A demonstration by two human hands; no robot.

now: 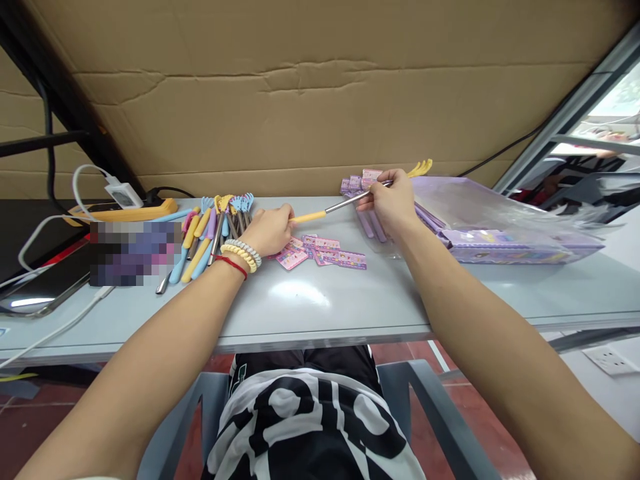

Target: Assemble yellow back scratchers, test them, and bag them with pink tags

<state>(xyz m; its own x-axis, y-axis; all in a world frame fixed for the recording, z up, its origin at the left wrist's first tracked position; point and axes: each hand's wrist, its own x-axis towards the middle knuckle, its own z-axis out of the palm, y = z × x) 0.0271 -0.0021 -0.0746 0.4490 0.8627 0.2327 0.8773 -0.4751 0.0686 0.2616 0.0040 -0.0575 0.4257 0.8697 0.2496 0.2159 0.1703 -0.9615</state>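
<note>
My left hand point(270, 229) is closed round the yellow handle of a telescopic back scratcher point(345, 202). My right hand point(393, 199) pinches the same tool's metal rod near its yellow claw head point(420, 168), so the tool stretches across between both hands above the grey table point(320, 307). Under it lie several pink and purple printed cards point(325, 252). A pile of more scratchers point(210, 230) with yellow, blue and pink handles lies just left of my left hand.
Clear plastic bags and purple packaged items point(500, 227) lie at the right. A white charger with cable point(123, 195), a yellow power strip point(125, 213) and a dark device point(40, 280) sit at the left. A cardboard wall point(320, 100) stands behind the table.
</note>
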